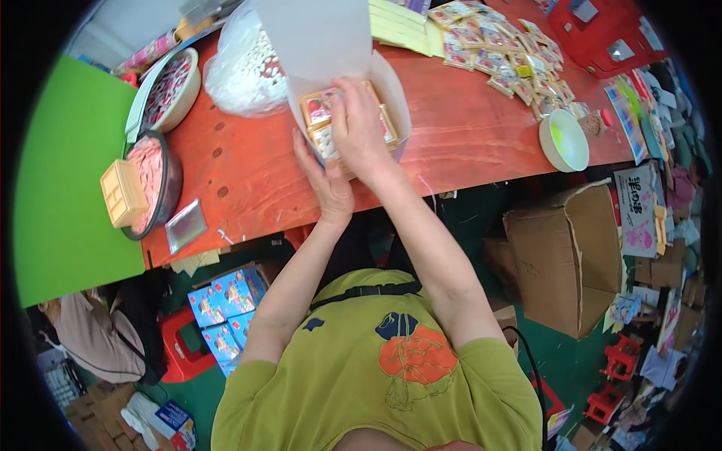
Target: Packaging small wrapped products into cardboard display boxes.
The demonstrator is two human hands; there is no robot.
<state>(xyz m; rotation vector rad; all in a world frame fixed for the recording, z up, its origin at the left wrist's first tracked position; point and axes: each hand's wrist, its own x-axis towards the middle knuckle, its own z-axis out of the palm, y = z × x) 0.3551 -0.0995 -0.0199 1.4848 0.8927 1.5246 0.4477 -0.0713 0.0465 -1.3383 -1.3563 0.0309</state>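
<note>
An open white box (pixel 386 66) stands on the red table in front of me, its lid (pixel 323 37) raised at the far side. Small tray packs (pixel 320 105) with printed tops fill it in rows. My right hand (pixel 361 128) reaches in from above, its fingers bent down over the packs; they seem to grip one, though the fingertips partly hide it. Against the box's near left side lies my left hand (pixel 329 180), fingers stretched out along the wall and thumb apart.
Left on the table (pixel 248 173) are a bag of white pieces (pixel 244 68), a basin of pink packets (pixel 150 169) with a tan tray (pixel 124 193), and a silver packet (pixel 186 227). Packs are heaped (pixel 504 49) far right, near a pale bowl (pixel 564 140). A cardboard carton (pixel 556 259) stands below.
</note>
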